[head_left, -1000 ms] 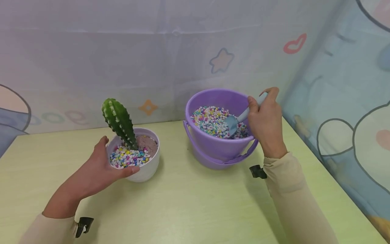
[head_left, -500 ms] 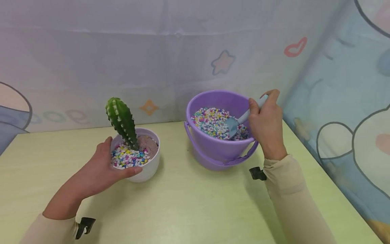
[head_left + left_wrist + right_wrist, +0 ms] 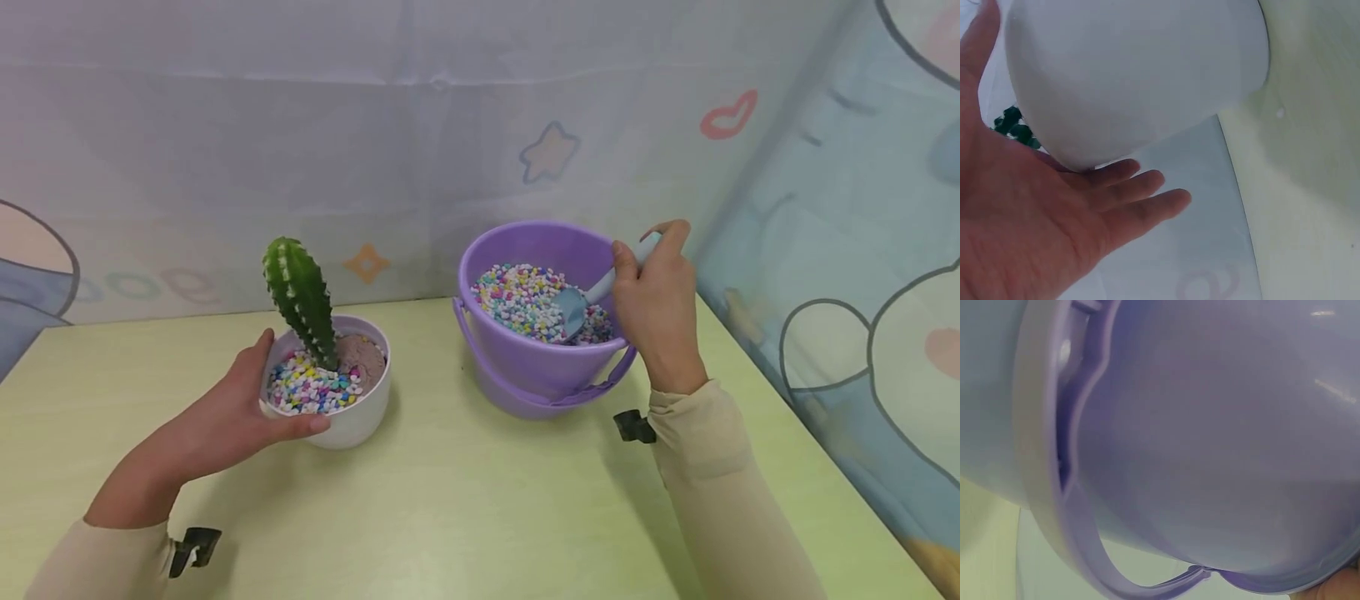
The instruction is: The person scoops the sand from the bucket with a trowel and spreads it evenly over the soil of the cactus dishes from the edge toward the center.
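left hand (image 3: pixel 228 421) spreads wide against the white cactus pot (image 3: pixel 363 417); right hand (image 3: pixel 658 308) grips the light-blue scoop (image 3: pixel 573 310), dipped into the purple bucket (image 3: pixel 517 362) left of that hand.

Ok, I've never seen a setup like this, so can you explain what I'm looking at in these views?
There's no machine here, just a person's two bare hands. The widest view comes from a camera worn on the head, looking forward and down. The other two come from cameras worn on the wrists: the left one shows the palm and fingers against a pot, the right one mostly a bucket's outside.

On the table stand a white pot, with a leaning green cactus and colourful pebbles, and a purple bucket with more small pebbles.

The left hand touches the pot's side. The right hand holds a blue scoop, its bowl down among the bucket's pebbles.
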{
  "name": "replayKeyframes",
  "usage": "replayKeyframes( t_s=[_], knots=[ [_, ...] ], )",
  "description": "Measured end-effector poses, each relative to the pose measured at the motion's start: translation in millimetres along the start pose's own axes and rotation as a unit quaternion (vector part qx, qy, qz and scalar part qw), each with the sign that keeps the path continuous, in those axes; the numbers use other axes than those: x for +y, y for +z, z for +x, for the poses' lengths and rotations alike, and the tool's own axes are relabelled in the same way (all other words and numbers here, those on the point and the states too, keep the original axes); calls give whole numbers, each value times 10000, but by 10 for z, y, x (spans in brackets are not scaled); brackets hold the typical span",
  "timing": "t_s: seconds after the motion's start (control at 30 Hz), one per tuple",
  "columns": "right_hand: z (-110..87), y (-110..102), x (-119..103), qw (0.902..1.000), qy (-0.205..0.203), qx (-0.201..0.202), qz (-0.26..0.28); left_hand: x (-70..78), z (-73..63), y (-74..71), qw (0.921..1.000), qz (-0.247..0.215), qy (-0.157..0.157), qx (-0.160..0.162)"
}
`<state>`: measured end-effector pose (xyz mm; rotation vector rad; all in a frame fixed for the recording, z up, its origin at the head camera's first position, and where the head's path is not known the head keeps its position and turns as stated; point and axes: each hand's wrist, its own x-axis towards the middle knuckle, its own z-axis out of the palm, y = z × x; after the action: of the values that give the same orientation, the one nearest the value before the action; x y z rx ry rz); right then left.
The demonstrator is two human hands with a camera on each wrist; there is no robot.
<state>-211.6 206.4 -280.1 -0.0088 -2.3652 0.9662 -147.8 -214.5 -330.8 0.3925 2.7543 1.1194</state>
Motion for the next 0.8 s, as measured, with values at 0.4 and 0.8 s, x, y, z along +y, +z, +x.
replayKeyframes(
  t_s=[0.4, 0.8],
  knots=[
    [-11, 2, 15, 10000, 39, -46, 19, 91, 44, 84, 9994, -84, -175, 295],
    [-4, 6, 1, 10000, 49, -61, -46, -28, 57, 41, 9998, -79, 153, 115]
  ],
)
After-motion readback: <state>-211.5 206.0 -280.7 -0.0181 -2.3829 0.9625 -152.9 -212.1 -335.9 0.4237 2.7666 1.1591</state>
